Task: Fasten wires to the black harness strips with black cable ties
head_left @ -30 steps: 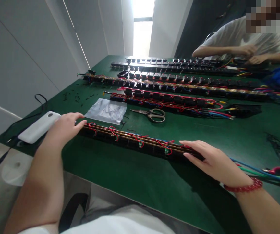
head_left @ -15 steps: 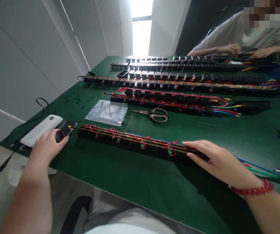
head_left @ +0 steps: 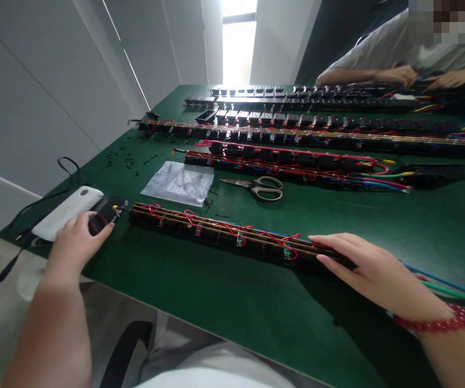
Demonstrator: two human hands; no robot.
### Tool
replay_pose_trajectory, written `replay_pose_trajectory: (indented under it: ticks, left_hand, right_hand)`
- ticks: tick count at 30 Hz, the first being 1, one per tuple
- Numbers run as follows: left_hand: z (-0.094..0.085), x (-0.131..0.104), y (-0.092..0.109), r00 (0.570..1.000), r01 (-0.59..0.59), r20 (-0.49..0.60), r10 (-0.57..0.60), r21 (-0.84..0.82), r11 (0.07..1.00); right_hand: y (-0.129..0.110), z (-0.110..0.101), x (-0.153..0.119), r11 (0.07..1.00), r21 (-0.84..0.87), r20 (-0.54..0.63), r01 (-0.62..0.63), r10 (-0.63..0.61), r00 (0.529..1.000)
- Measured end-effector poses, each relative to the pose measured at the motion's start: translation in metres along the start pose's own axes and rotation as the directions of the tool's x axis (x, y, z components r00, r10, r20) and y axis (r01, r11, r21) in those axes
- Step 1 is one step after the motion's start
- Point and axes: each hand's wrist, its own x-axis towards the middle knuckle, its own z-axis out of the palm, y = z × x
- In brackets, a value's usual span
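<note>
A long dark strip (head_left: 216,231) with brass-coloured rails, red wires and small green boards lies across the green table. My right hand (head_left: 361,264), with a red bead bracelet at the wrist, grips its right part between thumb and fingers. Blue and green cables (head_left: 450,283) come out beyond that hand. My left hand (head_left: 81,237) is closed round a black part (head_left: 101,215) just off the strip's left end, with a small yellow piece on it. Beside that hand lies a white case (head_left: 64,213) with a dark oval.
Behind the strip are scissors (head_left: 256,187) and a clear plastic bag (head_left: 178,183). Several wired strips (head_left: 272,167) lie farther back. Black scraps (head_left: 123,161) are scattered at the left. Another person's hands (head_left: 450,80) work at the far right.
The camera view has shifted slightly, so the right-hand side appears farther right. Both hands keep the same hold; nothing has been let go.
</note>
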Motion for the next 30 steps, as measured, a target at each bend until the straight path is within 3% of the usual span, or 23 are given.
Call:
replay_pose_trajectory:
  ticks: [9,16,19,24,30]
  left_hand:
    - [-0.004,-0.017,-0.016,0.999,0.052,0.006,-0.052,-0.073,0.996]
    - [-0.008,-0.030,-0.009,0.991,0.029,-0.130,-0.029,0.003,1.000]
    - [-0.009,-0.026,-0.001,0.991,-0.028,-0.132,0.032,0.027,0.999]
    - [-0.012,-0.012,0.009,0.965,-0.237,-0.141,0.222,-0.101,0.966]
    - [-0.011,-0.024,0.006,0.930,-0.232,-0.316,0.188,-0.107,0.967]
  right_hand:
    - [0.001,0.000,-0.001,0.999,0.022,0.013,-0.026,0.026,1.000]
    - [0.001,0.000,0.000,1.000,0.028,0.002,-0.005,0.005,1.000]
    - [0.003,0.002,-0.001,1.000,0.008,0.011,0.003,-0.003,1.000]
    - [0.004,0.002,-0.002,1.000,0.000,0.007,-0.001,0.001,1.000]
    - [0.004,0.002,-0.002,1.000,0.020,-0.002,-0.001,0.001,1.000]
